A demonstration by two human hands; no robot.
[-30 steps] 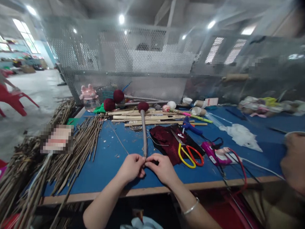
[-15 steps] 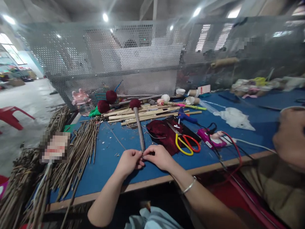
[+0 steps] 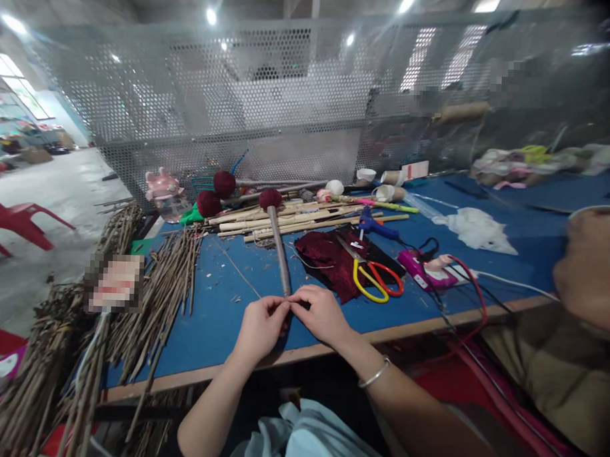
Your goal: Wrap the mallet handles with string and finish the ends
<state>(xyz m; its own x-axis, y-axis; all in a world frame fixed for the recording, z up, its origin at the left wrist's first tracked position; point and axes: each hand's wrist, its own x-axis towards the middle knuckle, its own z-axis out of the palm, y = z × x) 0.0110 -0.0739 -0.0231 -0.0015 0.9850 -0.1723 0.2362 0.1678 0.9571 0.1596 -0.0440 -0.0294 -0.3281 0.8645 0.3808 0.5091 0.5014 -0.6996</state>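
A grey-brown stick (image 3: 280,254) with a dark red ball (image 3: 270,199) on its far end lies pointing away from me. My left hand (image 3: 262,326) pinches its near end between thumb and fingers. From the other side my right hand (image 3: 322,314), also closed, meets it there, the fingertips touching. The fingers cover the stick's tip, so any small piece in them is hidden. Right of the stick, scissors (image 3: 370,277) with yellow and red handles rest on dark red cloth (image 3: 317,252). Two more dark red balls (image 3: 208,204) sit farther back.
On the blue table (image 3: 206,332) are pale sticks (image 3: 310,223), a blue glue gun (image 3: 378,224), a purple power strip (image 3: 426,273) with cables and a white plastic bag (image 3: 480,228). Bundled twigs (image 3: 157,297) overhang the left edge. Another person's blurred arm (image 3: 588,272) is at right.
The view has swung a little to the right and shifted. Both hands stay at the stick's near end, their fingertips now closer together over it.
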